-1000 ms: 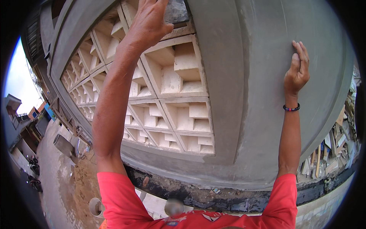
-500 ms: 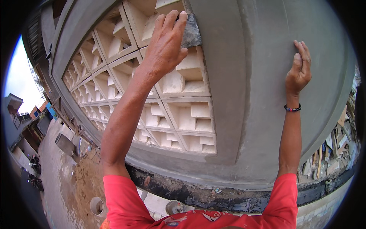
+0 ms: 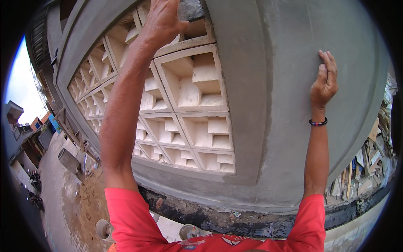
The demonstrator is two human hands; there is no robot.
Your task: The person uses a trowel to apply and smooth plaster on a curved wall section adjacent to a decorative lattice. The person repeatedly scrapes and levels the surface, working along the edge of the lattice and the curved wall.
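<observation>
My left hand (image 3: 161,23) is raised to the top edge, wrapped round a flat, grey-smeared plastering trowel (image 3: 191,10). The trowel's blade lies over the upper right part of a cream vent-block panel (image 3: 189,80), by the grey plastered border. Part of that hand and the trowel's handle are cut off or hidden. On the right, my right hand (image 3: 324,86) is up by the smooth grey plastered wall (image 3: 289,96), its fingers loosely bent and slightly apart, holding nothing. Whether its fingertips touch the wall I cannot tell. A dark bead bracelet (image 3: 317,122) circles the right wrist.
Below the wall runs a dark, rough ledge (image 3: 201,214). Two buckets stand low down, one at the left (image 3: 104,230) and one near the middle (image 3: 190,232). A sand heap (image 3: 90,197) and a concrete pipe (image 3: 68,160) are at left; scrap wood (image 3: 357,168) lies at right.
My left hand has moved up with the trowel, partly out of the picture. The right hand sits slightly lower and further left in view, its pose much the same.
</observation>
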